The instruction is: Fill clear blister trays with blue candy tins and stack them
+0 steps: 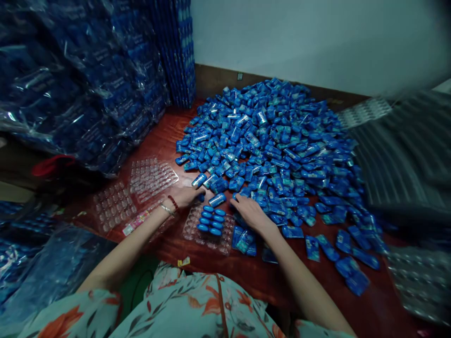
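Floral sleeves up front, both hands over the clear tray [207, 234]: left hand [185, 195] fingers together at a blue case [199, 180], right hand [248, 211] spread flat on the pile [271, 141], mid-filling, next slot needs another case lined up.

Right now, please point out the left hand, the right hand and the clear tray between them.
left hand [183, 195], head view, back of the hand.
right hand [249, 211], head view, back of the hand.
clear tray [225, 241], head view, bare lower right part.
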`<action>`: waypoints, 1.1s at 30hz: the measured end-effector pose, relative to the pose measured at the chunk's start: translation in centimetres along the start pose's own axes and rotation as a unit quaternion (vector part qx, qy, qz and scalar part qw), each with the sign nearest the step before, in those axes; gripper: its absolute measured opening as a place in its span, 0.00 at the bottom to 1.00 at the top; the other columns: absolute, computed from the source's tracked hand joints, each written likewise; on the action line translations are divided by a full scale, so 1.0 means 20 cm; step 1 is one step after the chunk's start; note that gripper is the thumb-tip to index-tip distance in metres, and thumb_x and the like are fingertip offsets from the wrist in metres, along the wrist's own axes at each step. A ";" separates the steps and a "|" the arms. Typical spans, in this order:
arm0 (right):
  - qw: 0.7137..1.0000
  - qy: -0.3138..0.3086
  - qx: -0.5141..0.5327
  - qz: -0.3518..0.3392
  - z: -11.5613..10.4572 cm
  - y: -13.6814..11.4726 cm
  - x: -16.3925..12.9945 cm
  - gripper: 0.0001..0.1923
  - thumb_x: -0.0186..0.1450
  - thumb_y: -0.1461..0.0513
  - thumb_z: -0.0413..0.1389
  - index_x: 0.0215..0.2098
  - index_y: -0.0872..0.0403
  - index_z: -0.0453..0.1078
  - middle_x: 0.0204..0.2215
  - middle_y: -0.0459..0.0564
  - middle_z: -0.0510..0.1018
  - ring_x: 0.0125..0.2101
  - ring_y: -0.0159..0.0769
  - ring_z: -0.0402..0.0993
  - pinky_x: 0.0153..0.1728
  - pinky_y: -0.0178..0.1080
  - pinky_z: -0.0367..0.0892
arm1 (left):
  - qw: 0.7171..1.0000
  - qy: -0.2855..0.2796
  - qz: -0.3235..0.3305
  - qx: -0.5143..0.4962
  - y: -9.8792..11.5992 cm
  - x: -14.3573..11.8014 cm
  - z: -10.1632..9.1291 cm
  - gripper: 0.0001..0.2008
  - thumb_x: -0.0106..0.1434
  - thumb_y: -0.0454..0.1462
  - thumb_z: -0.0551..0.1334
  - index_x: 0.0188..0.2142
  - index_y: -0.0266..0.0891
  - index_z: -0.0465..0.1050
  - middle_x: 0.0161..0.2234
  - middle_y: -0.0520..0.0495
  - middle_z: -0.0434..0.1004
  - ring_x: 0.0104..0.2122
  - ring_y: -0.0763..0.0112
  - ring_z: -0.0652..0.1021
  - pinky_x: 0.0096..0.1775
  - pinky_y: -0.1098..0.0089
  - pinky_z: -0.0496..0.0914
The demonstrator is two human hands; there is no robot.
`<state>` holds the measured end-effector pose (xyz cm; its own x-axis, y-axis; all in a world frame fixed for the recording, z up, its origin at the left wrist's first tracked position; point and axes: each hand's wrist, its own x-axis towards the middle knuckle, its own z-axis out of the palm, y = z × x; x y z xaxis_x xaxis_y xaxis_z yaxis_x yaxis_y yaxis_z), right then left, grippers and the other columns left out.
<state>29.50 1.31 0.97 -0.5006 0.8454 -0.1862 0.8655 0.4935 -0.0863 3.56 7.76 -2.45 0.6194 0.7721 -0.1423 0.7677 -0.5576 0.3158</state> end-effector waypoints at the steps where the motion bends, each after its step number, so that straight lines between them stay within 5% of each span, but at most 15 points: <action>1: 0.999 0.024 0.033 0.008 0.02 0.01 -0.05 0.19 0.63 0.72 0.42 0.49 0.55 0.64 0.43 0.55 0.71 0.40 0.39 0.70 0.39 0.40 0.65 | 1.000 0.009 -0.014 -0.003 0.00 -0.05 0.00 0.14 0.58 0.36 0.58 0.45 0.42 0.68 0.39 0.45 0.74 0.28 0.68 0.76 0.30 0.71 0.68; 3: 0.983 0.104 0.140 0.049 0.06 0.02 -0.15 0.16 0.65 0.67 0.43 0.51 0.54 0.62 0.44 0.54 0.71 0.41 0.39 0.70 0.40 0.40 0.65 | 0.997 0.046 -0.050 -0.032 0.00 -0.17 -0.01 0.12 0.61 0.37 0.55 0.45 0.41 0.66 0.41 0.43 0.73 0.32 0.66 0.76 0.33 0.69 0.69; 5: 0.939 0.193 0.263 0.108 0.10 -0.01 -0.24 0.15 0.66 0.61 0.47 0.51 0.52 0.60 0.44 0.53 0.72 0.42 0.39 0.71 0.42 0.39 0.66 | 0.981 0.134 -0.100 -0.102 0.02 -0.29 -0.04 0.12 0.63 0.39 0.53 0.45 0.40 0.63 0.40 0.44 0.73 0.35 0.66 0.76 0.37 0.68 0.69; 8: 0.879 0.240 0.385 0.144 0.16 -0.11 -0.36 0.12 0.64 0.57 0.51 0.46 0.51 0.64 0.39 0.50 0.74 0.39 0.38 0.73 0.40 0.39 0.68 | 0.936 0.233 -0.151 -0.215 0.09 -0.47 -0.07 0.11 0.63 0.41 0.55 0.43 0.39 0.63 0.35 0.47 0.74 0.34 0.69 0.76 0.35 0.70 0.70; 14: 0.849 0.263 0.452 0.073 0.27 -0.36 -0.49 0.07 0.63 0.63 0.54 0.40 0.50 0.68 0.35 0.49 0.75 0.38 0.36 0.73 0.40 0.40 0.69 | 0.938 0.195 -0.112 -0.263 0.32 -0.72 0.00 0.09 0.61 0.40 0.58 0.40 0.40 0.68 0.35 0.47 0.76 0.34 0.69 0.76 0.35 0.70 0.72; 18: 0.864 0.276 0.421 0.005 0.32 -0.47 -0.49 0.14 0.63 0.67 0.51 0.46 0.50 0.67 0.38 0.51 0.74 0.39 0.35 0.72 0.39 0.39 0.70 | 0.949 0.205 -0.046 -0.237 0.38 -0.72 0.11 0.09 0.65 0.35 0.52 0.43 0.39 0.67 0.39 0.44 0.75 0.40 0.69 0.76 0.41 0.69 0.72; 24: 0.936 0.254 0.236 -0.060 0.36 -0.51 -0.38 0.16 0.64 0.69 0.45 0.46 0.55 0.68 0.34 0.53 0.74 0.35 0.35 0.70 0.36 0.38 0.69 | 0.977 0.174 0.057 -0.111 0.31 -0.66 0.18 0.14 0.67 0.32 0.46 0.46 0.39 0.67 0.41 0.41 0.74 0.39 0.70 0.76 0.40 0.71 0.71; 28: 0.973 0.191 0.124 -0.038 0.28 -0.53 -0.34 0.16 0.64 0.70 0.43 0.44 0.58 0.68 0.29 0.52 0.71 0.31 0.36 0.66 0.33 0.37 0.65 | 0.980 0.149 0.123 -0.040 0.30 -0.66 0.14 0.14 0.67 0.33 0.45 0.45 0.38 0.67 0.33 0.44 0.73 0.33 0.70 0.73 0.34 0.71 0.70; 33: 0.992 0.117 0.046 -0.007 0.13 -0.56 -0.31 0.11 0.63 0.70 0.46 0.39 0.54 0.67 0.30 0.50 0.69 0.32 0.37 0.65 0.35 0.38 0.62 | 0.988 0.082 0.127 0.016 0.39 -0.62 0.10 0.11 0.65 0.31 0.48 0.41 0.37 0.66 0.32 0.44 0.69 0.32 0.69 0.69 0.34 0.69 0.69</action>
<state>22.91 -10.05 0.47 -0.4933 0.8686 0.0462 0.8515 0.4930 -0.1787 2.26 -6.88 -0.15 0.7595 0.6438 0.0933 0.5972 -0.7469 0.2923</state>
